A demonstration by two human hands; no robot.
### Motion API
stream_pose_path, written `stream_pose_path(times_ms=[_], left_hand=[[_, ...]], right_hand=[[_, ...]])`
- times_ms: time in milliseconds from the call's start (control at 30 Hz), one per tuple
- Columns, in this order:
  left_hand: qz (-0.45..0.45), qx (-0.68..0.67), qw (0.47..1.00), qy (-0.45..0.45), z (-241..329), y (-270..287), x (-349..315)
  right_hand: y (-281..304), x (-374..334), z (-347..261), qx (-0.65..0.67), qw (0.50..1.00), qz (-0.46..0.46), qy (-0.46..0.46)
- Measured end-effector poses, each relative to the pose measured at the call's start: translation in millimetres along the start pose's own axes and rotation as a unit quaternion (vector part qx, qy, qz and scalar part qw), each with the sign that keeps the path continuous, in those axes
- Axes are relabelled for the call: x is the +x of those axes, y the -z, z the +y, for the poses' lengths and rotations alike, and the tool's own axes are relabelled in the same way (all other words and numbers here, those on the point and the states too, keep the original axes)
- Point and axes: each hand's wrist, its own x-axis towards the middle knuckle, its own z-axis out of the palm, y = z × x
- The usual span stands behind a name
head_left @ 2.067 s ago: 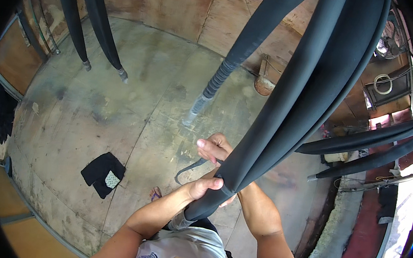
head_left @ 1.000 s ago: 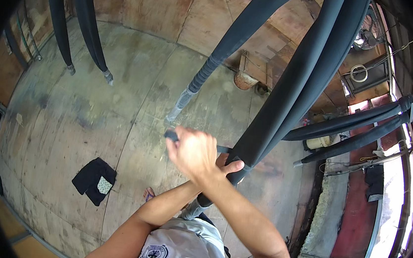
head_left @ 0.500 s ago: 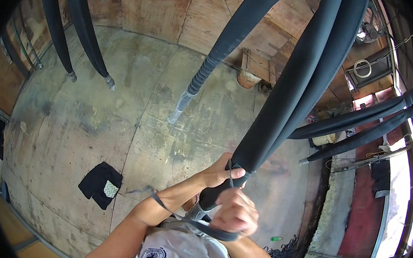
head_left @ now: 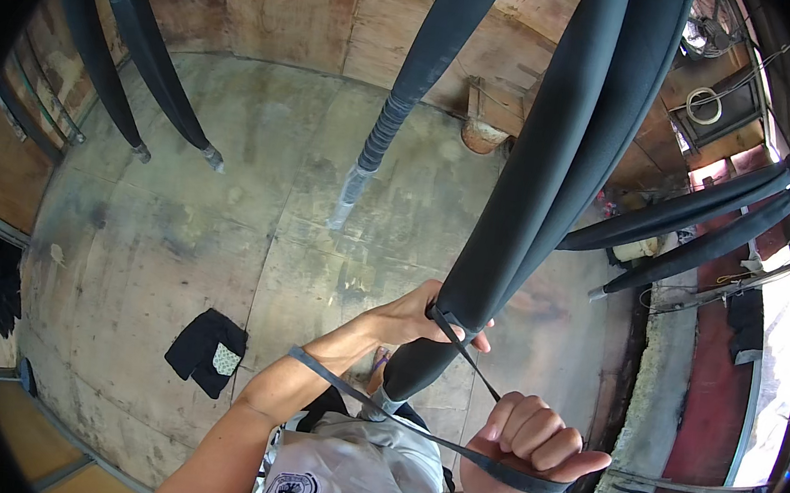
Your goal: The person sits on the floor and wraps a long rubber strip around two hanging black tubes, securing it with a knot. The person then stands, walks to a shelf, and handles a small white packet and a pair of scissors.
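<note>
Right grip [head_left: 528, 442] clenches a dark strap [head_left: 511, 473], left grip [head_left: 410, 319] curled around black tubing [head_left: 512, 220].

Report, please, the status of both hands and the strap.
Left hand wrapped around black tubing. Right hand closed on dark strap, one length taut to tubing. Strap's other length crosses left forearm.

Lt grey shirt [head_left: 398, 461], dk rnd crest [head_left: 292, 490]

I see open room over the floor [head_left: 245, 223] left of the tube bundle [head_left: 542, 156] — but the strap [head_left: 370, 406] bars the way between left forearm [head_left: 339, 350] and right hand [head_left: 528, 440].
</note>
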Motion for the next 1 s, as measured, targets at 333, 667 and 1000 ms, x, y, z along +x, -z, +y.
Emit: stream_pose_path(times_ms=[333, 667, 1000], left_hand=[[0.009, -0.053, 0.998, -0.026, -12.8, -7.3, -0.5], [0.032, -0.058, 0.997, 0.038, -5.8, -14.3, -2.8], [-0.018, -0.056, 0.994, 0.097, -7.0, -9.2, 2.5]], right_hand=[[-2.0, 9.5, -28.0, 0.092, 0.986, 0.126, -0.054], [66.2, 4.5, -36.7, 0.105, 0.969, 0.218, -0.046], [151.5, 7.1, 10.3, 0.256, 0.922, 0.257, -0.133]])
